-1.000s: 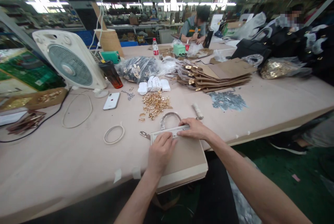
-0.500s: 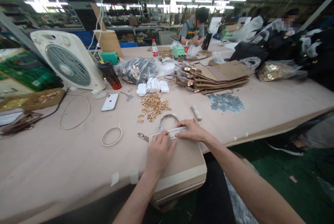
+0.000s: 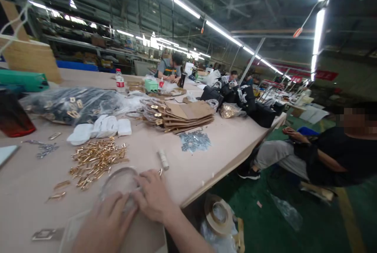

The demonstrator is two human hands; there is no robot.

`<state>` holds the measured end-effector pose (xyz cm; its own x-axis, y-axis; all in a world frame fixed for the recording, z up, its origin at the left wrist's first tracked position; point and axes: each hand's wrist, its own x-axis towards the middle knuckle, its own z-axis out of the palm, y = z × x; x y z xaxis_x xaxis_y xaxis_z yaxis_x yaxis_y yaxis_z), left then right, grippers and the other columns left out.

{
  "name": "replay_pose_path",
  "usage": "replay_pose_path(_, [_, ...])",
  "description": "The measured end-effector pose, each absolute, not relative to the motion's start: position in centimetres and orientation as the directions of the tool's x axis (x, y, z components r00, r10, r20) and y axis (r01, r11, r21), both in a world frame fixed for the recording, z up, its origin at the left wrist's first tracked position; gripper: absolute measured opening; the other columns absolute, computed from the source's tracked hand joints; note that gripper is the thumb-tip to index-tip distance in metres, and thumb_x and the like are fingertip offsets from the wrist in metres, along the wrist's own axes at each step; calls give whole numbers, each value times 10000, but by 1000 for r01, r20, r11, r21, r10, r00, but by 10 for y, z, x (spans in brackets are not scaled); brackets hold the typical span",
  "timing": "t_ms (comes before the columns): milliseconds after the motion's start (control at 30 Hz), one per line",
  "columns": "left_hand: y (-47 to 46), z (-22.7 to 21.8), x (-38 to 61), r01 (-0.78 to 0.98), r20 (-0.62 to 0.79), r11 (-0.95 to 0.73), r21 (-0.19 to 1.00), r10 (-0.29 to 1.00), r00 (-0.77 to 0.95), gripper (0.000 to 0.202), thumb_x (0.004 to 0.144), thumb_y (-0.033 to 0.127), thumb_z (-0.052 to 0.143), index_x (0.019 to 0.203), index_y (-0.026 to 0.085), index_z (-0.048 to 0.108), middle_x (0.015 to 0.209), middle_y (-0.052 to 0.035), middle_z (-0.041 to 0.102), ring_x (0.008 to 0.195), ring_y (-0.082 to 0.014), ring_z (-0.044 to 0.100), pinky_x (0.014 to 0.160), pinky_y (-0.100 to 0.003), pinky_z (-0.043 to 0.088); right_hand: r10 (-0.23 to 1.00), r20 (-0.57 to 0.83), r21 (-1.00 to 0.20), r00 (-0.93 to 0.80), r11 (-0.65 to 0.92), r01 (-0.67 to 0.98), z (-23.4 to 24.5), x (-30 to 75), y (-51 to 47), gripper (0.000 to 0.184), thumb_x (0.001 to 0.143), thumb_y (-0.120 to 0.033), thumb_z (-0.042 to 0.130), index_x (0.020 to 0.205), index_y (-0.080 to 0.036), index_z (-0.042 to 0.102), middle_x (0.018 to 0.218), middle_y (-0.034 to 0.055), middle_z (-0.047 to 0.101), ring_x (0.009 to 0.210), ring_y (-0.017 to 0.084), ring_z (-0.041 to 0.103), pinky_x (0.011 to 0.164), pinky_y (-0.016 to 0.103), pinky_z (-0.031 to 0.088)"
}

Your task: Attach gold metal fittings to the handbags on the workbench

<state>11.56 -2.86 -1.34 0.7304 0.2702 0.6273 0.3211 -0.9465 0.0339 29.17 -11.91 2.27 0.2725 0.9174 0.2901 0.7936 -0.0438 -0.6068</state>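
A beige handbag (image 3: 147, 234) with a boxy body lies at the table's front edge, partly under my hands. Its loop handle (image 3: 118, 174) looks wrapped in clear film and rises beyond my fingers. My left hand (image 3: 103, 223) is closed on the bag's top edge, near the handle's base. From the right, my right hand (image 3: 154, 196) grips the same edge, its fingertips close to the left ones. What lies under the fingers is hidden and blurred. A strap with a metal clasp plate (image 3: 47, 234) sticks out at the bag's left.
Beyond the hands lie a pile of gold hardware (image 3: 98, 160), white pads (image 3: 101, 127), a thread spool (image 3: 163, 160) and grey metal pieces (image 3: 194, 141). Brown bag panels (image 3: 188, 115) are stacked farther back. A seated person (image 3: 338, 151) is at the right; a tape roll (image 3: 218, 213) stands below the table.
My view has swung right and tilted, bringing in the seated person and the tape roll; the fan has left view. Both hands stay at the bag's top edge.
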Motion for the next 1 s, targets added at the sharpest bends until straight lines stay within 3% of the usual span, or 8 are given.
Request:
replay_pose_path(100, [-26, -22, 121, 354, 627, -930, -100, 217, 748, 307, 997, 350, 487, 1068, 252, 770, 1095, -112, 727, 1031, -333, 635, 860, -468, 504, 855, 355, -755, 378, 24, 655, 22, 321, -126, 454, 1026, -436, 561, 1449, -273, 566, 1457, 88, 586, 1358, 243, 522, 1190, 447, 387])
replay_pose_path(200, [-24, -30, 122, 435, 656, -899, -49, 299, 693, 333, 984, 433, 497, 1081, 259, 765, 1120, -105, 730, 1038, -327, 643, 880, -469, 528, 696, 339, -851, 633, -59, 521, 22, 375, -136, 423, 1058, -447, 440, 1389, -236, 596, 1399, 117, 630, 1279, 241, 593, 1116, 412, 473])
replay_pose_path(333, [-26, -31, 122, 418, 656, -908, 10, 322, 683, 283, 960, 424, 531, 1093, 310, 753, 1141, -86, 739, 1080, -339, 650, 872, -479, 547, 487, 324, -822, 811, -280, 496, 22, 460, -153, 451, 1042, -461, 382, 1297, -183, 629, 1271, 153, 705, 1154, 260, 666, 1020, 409, 537])
replay_pose_path(467, [-31, -20, 127, 476, 659, -871, 122, 430, 617, 388, 944, 561, 578, 1112, 245, 728, 1117, -109, 729, 1009, -334, 659, 855, -471, 552, 557, 291, -706, 778, -424, 567, 18, 513, -160, 409, 962, -472, 486, 1122, -175, 718, 1120, 136, 766, 1000, 263, 718, 929, 401, 566])
replay_pose_path(633, [-50, 5, 127, 532, 548, -804, 264, 579, 604, 344, 911, 471, 717, 1146, 220, 705, 1165, -96, 700, 1039, -301, 642, 919, -458, 553, 635, 205, -678, 745, -458, 576, 11, 524, -157, 420, 822, -501, 632, 987, -141, 771, 1036, 175, 766, 982, 326, 690, 962, 479, 506])
replay_pose_path(800, [-50, 19, 117, 535, 402, -753, 382, 657, 638, 432, 853, 443, 808, 1197, 204, 702, 1175, -87, 690, 1081, -272, 632, 963, -433, 557, 582, 176, -572, 794, -596, 564, -14, 544, -150, 399, 771, -487, 700, 976, -158, 793, 958, 161, 778, 850, 296, 686, 805, 419, 505])
replay_pose_path(900, [-46, 22, 108, 514, 400, -758, 401, 650, 646, 444, 843, 476, 813, 1190, 214, 720, 1181, -86, 701, 1099, -269, 632, 973, -437, 551, 508, 236, -644, 829, -557, 524, -22, 540, -150, 364, 754, -488, 735, 938, -182, 804, 902, 123, 778, 796, 278, 677, 800, 428, 508])
replay_pose_path(1000, [-45, 22, 103, 510, 426, -758, 406, 651, 628, 434, 844, 517, 801, 1183, 253, 739, 1205, -78, 717, 1164, -287, 613, 995, -472, 520, 441, 254, -846, 861, -330, 419, -14, 512, -150, 432, 740, -532, 776, 991, -181, 804, 870, 88, 768, 750, 239, 674, 771, 402, 541])
